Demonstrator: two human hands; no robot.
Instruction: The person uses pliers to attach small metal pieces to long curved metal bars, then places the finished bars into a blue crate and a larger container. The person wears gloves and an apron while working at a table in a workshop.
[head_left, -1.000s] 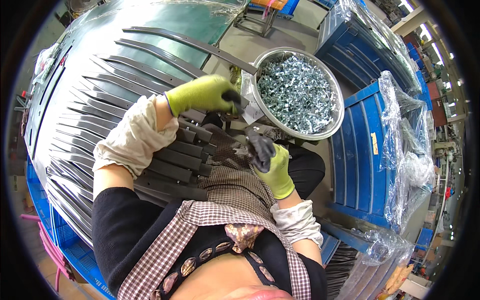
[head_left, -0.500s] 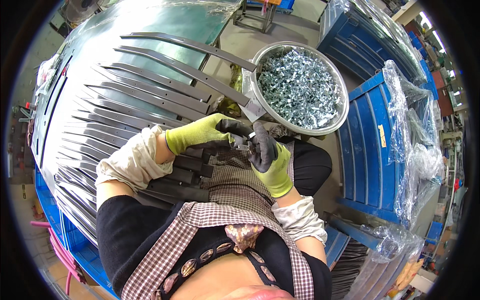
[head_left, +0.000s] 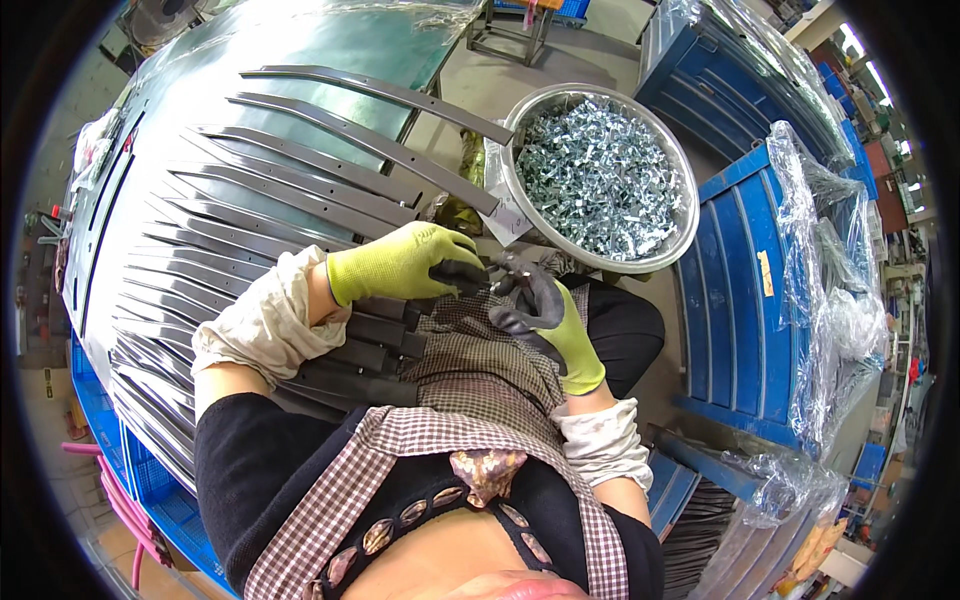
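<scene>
Both my hands wear lime-green gloves with dark grey palms and meet over my lap. My left hand (head_left: 405, 266) is palm down with its fingers curled; what they grip, if anything, is hidden. Just to its right, my right hand (head_left: 550, 325) is bent around a small shiny metal clip (head_left: 501, 286), its thumb and forefinger on either side. Long dark metal strips (head_left: 300, 160) lie side by side to the left, their near ends under and beside my left hand. Beyond my right hand stands a round metal basin (head_left: 690, 215) heaped with small silvery clips (head_left: 595, 175).
The strips rest on a green-topped table (head_left: 400, 45). A paper tag (head_left: 508, 222) hangs by the basin's left side. Blue metal bins (head_left: 735, 300) with clear plastic wrap (head_left: 815, 250) stand to the right. Pink tubing (head_left: 125, 500) and blue crates (head_left: 150, 470) are at lower left.
My right hand has dropped slightly and turned, its thumb and forefinger spreading further apart. My left hand has drawn back a little to the left, and its fingers now curl downward.
</scene>
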